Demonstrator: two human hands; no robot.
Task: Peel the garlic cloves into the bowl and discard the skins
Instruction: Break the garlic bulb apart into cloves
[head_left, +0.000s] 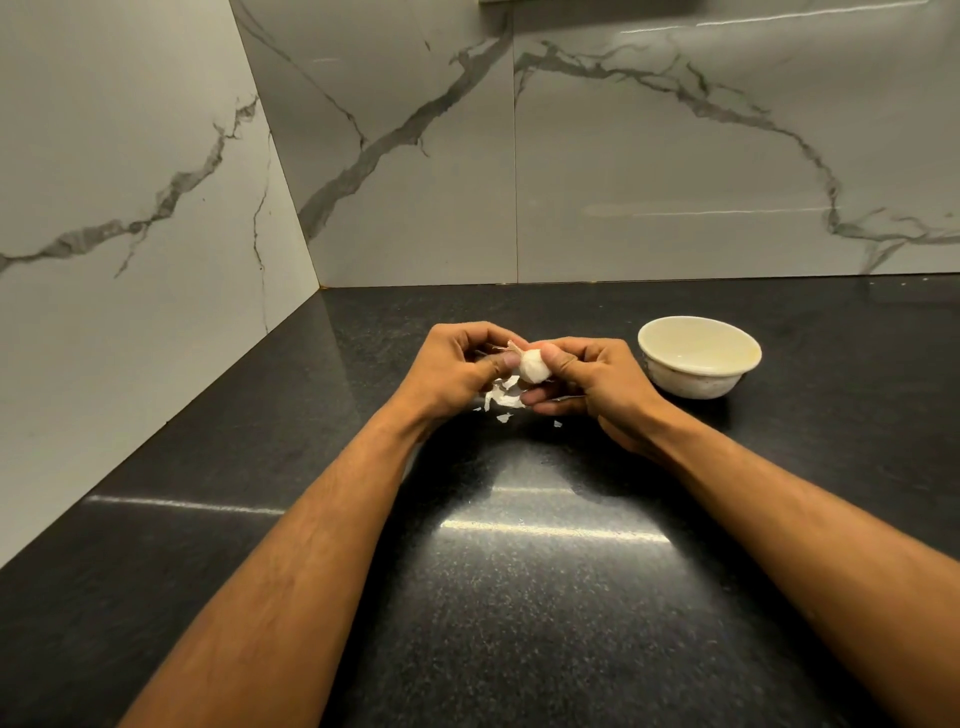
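Two bare forearms reach across a dark speckled countertop (519, 597), where the left hand (457, 366) and right hand (587, 382) meet, each pinching a white garlic bulb (531, 366) between curled fingers and thumb, just above the surface. Torn scraps of papery skin (503, 397) lie on the counter directly beneath the hands. A white bowl (698, 358) stands near the right hand, apart from it. Grey-veined marble wall panels (675, 156) rise behind.
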